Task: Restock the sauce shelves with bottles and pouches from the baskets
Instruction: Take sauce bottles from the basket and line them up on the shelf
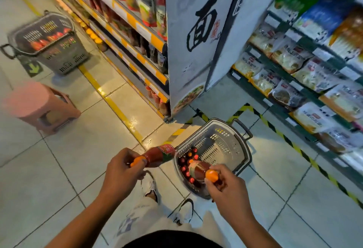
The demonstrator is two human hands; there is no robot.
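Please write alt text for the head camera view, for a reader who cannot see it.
Each hand, left and right, holds an orange-capped sauce bottle, left one, right one, above a grey basket of bottles on the floor. Sauce shelves, a second basket and a pink stool stand behind.

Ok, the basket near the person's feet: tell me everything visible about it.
The grey basket looks like plastic, with slotted walls and a dark handle at its far end. It sits on the tiled floor by the shelf end. Red-capped bottles fill its near side; the far side is bare. The right hand holds an orange-capped bottle over it.
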